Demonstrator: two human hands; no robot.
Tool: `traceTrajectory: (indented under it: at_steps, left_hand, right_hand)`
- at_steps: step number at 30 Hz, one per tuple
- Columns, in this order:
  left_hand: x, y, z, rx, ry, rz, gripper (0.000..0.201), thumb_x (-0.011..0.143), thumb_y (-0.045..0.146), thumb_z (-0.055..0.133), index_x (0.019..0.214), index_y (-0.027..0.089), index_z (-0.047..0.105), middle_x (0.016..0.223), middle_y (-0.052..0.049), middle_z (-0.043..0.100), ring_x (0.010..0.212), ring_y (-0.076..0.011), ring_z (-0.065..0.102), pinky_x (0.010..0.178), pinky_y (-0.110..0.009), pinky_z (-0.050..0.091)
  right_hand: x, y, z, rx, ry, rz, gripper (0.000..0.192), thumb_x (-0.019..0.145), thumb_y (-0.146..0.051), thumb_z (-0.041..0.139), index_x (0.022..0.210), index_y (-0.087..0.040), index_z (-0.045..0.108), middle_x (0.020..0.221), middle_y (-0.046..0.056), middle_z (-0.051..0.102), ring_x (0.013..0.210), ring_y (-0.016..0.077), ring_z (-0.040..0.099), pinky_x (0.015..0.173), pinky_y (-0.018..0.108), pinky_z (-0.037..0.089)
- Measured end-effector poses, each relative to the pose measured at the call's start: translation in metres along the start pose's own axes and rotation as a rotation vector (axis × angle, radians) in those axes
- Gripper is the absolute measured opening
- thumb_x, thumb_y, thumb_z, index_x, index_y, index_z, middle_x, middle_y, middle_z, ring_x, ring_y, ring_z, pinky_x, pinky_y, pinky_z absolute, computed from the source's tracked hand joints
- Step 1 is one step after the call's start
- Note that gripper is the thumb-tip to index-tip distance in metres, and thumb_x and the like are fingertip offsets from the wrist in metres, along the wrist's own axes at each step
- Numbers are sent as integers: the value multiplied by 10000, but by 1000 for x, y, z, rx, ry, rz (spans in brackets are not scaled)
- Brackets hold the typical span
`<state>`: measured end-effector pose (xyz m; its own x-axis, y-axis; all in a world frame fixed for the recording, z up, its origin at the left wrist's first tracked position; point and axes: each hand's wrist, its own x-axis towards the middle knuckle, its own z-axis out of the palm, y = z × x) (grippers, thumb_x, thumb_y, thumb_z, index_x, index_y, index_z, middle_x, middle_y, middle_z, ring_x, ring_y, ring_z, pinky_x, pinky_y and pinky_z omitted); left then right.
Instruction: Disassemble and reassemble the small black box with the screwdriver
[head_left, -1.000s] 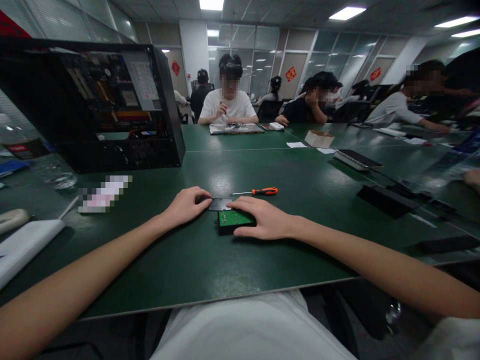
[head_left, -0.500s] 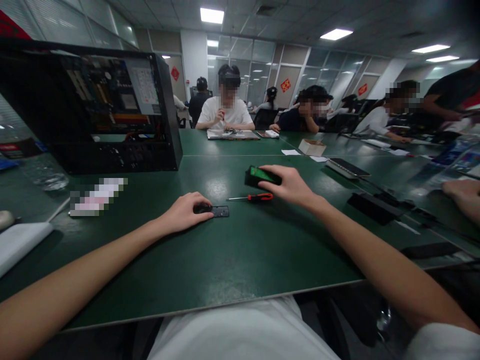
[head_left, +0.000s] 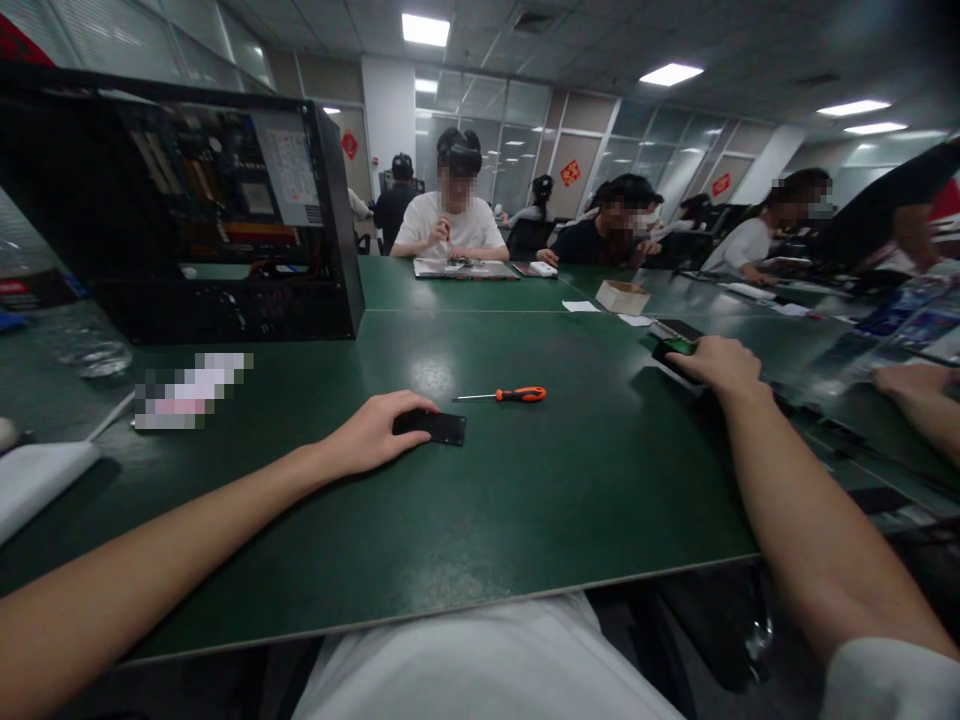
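- The black cover (head_left: pixel 448 430) lies just to the right of the left hand (head_left: pixel 382 432), its near end inside that grip, on or just above the green table (head_left: pixel 570 510); contact underneath cannot be told
- Its long axis runs roughly left to right, dipping slightly towards the person at the right end, so it points away from the left palm
- The black box (head_left: pixel 664 352) is well apart from the cover, far off to the right and farther from the person; the right hand (head_left: pixel 726 365) is at it, the left is nowhere near
- Between the two hands lies the screwdriver (head_left: pixel 501 396), almost level across, handle to the right, shaft tip to the left, closer to the left hand
- Left hand: part open, thumb on the near side and fingers on the far side of the cover, holding it by its left end
- Right hand: arm stretched out, fingers curled round the box, part of the grip hidden; the box is beside the notebook (head_left: pixel 681 327), touching or not cannot be told
- The cover looks thin, flat, dark and oblong; the box is black with a green board showing on top, mostly masked by the hand
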<state>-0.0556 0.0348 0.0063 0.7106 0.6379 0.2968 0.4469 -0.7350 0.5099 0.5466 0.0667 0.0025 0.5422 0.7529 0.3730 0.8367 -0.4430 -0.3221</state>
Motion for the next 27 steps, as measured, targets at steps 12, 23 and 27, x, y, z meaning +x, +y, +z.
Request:
traceTrajectory:
  at_steps: [12,23,27]
  left_hand:
    - [-2,14,7,-151,25,-129,254,920,407,673,934,161,735,680,-7,713,602,-170,662,600,-250,480]
    - [-7,13,20,45,52,268,222,1028,208,497,1153,169,675,1062,-74,756,943,-181,713,856,-257,523]
    - [-8,14,19,121,107,233,188,1006,242,556,1088,165,707,990,-66,770,872,-187,715,810,-266,520]
  right_hand:
    - [-51,-112,-25,210,39,-423,427,904,-497,547,1080,-136,693,1144,235,700,1103,381,656,1009,606,465]
    - [-255,-267,-25,829,-801,-1041,469,1063,-404,410,1396,-170,643,958,38,755,690,122,622,725,261,492]
    - [-240,-257,-23,841,-888,-989,444,1016,-429,522,1348,-186,687,1069,45,777,835,164,680,779,277,509]
